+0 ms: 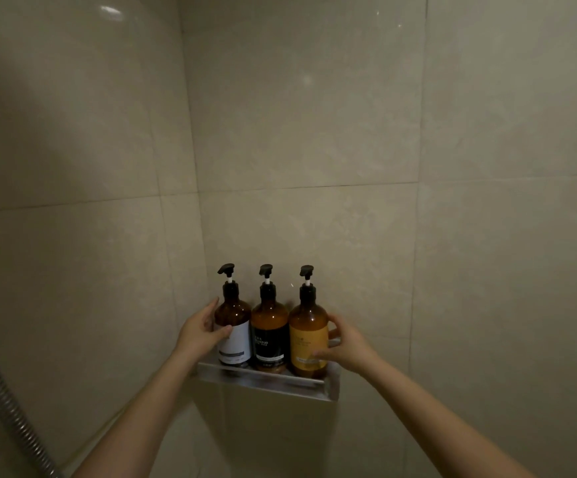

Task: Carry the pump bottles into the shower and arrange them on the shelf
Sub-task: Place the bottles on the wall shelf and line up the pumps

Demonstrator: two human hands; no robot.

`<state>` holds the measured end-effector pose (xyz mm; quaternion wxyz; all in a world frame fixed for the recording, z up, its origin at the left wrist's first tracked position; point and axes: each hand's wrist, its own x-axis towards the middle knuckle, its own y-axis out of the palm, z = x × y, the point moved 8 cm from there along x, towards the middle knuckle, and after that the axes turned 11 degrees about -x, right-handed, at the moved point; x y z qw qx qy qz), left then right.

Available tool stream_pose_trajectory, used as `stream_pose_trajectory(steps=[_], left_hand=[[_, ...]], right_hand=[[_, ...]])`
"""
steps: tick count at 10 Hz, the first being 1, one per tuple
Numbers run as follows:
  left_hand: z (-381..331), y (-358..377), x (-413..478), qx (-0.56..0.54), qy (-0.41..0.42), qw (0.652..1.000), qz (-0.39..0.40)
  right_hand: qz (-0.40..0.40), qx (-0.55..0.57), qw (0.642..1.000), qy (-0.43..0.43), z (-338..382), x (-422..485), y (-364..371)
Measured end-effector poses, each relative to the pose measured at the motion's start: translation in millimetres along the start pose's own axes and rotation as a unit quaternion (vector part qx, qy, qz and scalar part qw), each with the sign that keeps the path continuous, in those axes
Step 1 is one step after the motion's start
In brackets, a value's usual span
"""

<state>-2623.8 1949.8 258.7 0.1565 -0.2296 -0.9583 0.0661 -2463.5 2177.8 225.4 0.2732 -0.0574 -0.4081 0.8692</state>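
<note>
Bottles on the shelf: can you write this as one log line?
bottles: three upright on shelf | left hand: on white-label bottle | right hand: on yellow-label bottle | black-label bottle: untouched

Glossy amber pump bottles point(269, 326) stand on a brushed metal shelf point(266, 382) against polished stone-look tiles point(314, 132).

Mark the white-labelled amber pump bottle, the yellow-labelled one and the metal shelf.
white-labelled amber pump bottle point(237, 341): head view, on its label.
yellow-labelled amber pump bottle point(307, 343): head view, label.
metal shelf point(262, 378): head view, front rim.
</note>
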Motion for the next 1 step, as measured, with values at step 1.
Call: stream_pose_trajectory(steps=[1], left_hand=[[-20.9,-2.8,-5.7,0.055,0.007,0.998,-0.010]], right_hand=[[0.007,-0.047,0.999,-0.012,3.5,2.8,-14.5]])
